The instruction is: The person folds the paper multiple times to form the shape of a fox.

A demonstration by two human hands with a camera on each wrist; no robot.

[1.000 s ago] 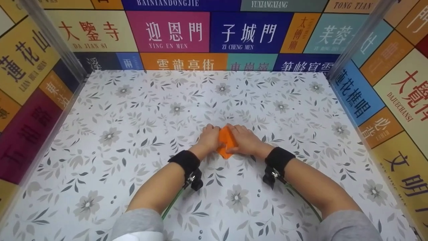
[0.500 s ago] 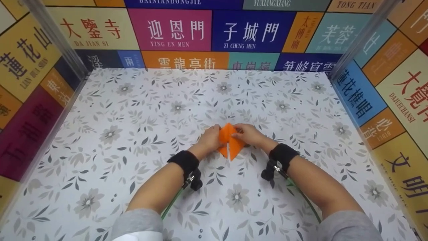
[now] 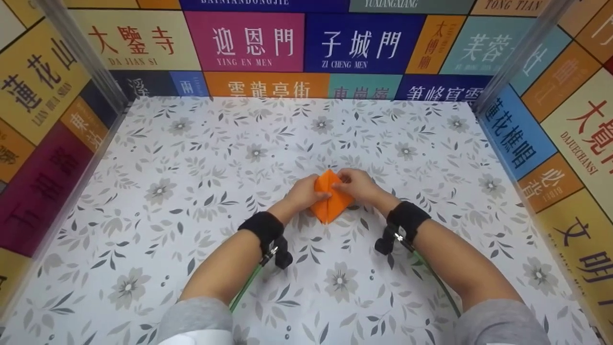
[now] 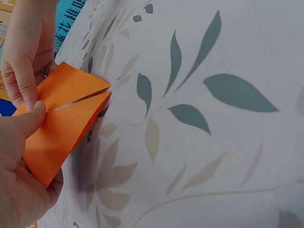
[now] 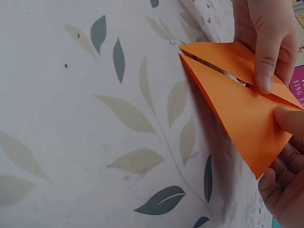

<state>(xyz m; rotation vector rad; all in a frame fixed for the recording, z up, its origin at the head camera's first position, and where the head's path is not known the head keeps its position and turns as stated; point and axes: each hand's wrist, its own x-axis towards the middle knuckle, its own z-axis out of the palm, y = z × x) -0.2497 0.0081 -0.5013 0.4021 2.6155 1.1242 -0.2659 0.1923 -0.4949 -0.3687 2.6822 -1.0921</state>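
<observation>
A folded sheet of orange paper (image 3: pixel 330 203) is held between both hands at mid-table, diamond-shaped, with a slit along its middle toward the near tip. My left hand (image 3: pixel 303 192) grips its left side, the thumb on top near the slit and fingers underneath, as the left wrist view shows on the paper (image 4: pixel 66 128). On the other side my right hand (image 3: pixel 360 185) pinches the upper right edge, thumb on top and fingers curled below. From the right wrist view the paper (image 5: pixel 242 111) appears raised off the cloth, its two flaps slightly apart.
A white tablecloth (image 3: pixel 230 129) with grey leaves and flowers covers the table. Panels with coloured name tiles (image 3: pixel 244 43) stand at the back and both sides. Each wrist wears a black strap (image 3: pixel 262 232) with a small camera and a green cable.
The right hand has shifted from covering the right flap to pinching its upper edge, so more orange shows. The left thumb has come onto the middle, and the paper has moved slightly away from me.
</observation>
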